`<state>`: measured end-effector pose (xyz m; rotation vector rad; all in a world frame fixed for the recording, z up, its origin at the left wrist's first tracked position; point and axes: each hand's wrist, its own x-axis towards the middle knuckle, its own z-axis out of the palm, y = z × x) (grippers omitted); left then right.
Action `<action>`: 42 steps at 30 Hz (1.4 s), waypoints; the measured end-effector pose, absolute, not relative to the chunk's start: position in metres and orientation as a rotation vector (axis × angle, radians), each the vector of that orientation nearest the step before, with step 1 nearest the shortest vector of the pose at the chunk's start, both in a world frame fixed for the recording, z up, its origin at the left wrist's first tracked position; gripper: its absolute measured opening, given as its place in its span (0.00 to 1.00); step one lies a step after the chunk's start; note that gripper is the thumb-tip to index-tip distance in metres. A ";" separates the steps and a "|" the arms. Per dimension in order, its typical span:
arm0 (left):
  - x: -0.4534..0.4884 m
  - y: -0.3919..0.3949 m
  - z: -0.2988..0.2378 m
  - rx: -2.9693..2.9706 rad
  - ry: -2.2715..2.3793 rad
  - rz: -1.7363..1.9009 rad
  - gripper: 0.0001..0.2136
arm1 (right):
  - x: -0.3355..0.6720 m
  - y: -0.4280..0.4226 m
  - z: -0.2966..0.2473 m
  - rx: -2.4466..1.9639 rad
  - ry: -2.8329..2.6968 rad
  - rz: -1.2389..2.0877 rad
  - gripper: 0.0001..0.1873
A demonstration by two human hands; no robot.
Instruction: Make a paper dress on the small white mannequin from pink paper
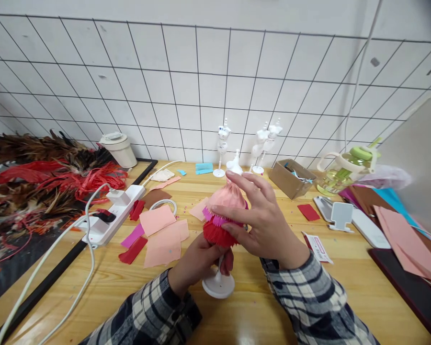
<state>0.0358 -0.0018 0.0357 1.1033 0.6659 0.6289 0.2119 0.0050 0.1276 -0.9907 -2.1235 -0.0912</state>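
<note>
A small white mannequin stand point(218, 284) rises from the wooden table point(258, 306) and wears a layered paper skirt, pale pink point(227, 195) on top, magenta fringe in the middle and red point(215, 235) below. My left hand point(197, 261) is closed around the stand's stem under the red layer. My right hand point(260, 215) lies over the right side of the skirt, fingers curved and pressing on the pink and magenta layers.
Pink, magenta and red paper pieces point(163, 235) lie left of the stand beside a white power strip point(111, 213). Feathers point(39, 177) fill the far left. White mannequin stands point(222, 143), a cardboard box point(289, 178), a bottle point(345, 167) and paper sheets point(402, 225) stand behind and right.
</note>
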 end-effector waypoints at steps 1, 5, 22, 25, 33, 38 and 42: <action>0.036 -0.002 0.035 1.116 0.677 0.634 0.23 | 0.210 0.004 0.128 -0.991 -2.150 -0.084 0.15; 0.037 0.000 0.037 1.148 0.720 0.688 0.22 | 0.209 0.002 0.129 -0.930 -2.042 0.048 0.12; 0.028 0.014 0.030 1.628 1.379 1.207 0.11 | 0.165 0.003 0.101 -0.822 -0.705 1.816 0.18; 0.028 0.014 0.027 1.688 1.363 1.221 0.11 | 0.165 0.004 0.098 -0.781 -0.657 1.840 0.20; 0.027 0.019 0.017 1.695 1.398 1.170 0.11 | 0.162 0.002 0.102 -0.773 -0.546 1.751 0.20; 0.026 0.021 0.018 1.732 1.459 1.157 0.12 | 0.161 0.000 0.104 -0.785 -0.494 1.725 0.19; 0.025 0.022 0.018 1.769 1.495 1.146 0.11 | 0.161 -0.001 0.106 -0.768 -0.455 1.730 0.19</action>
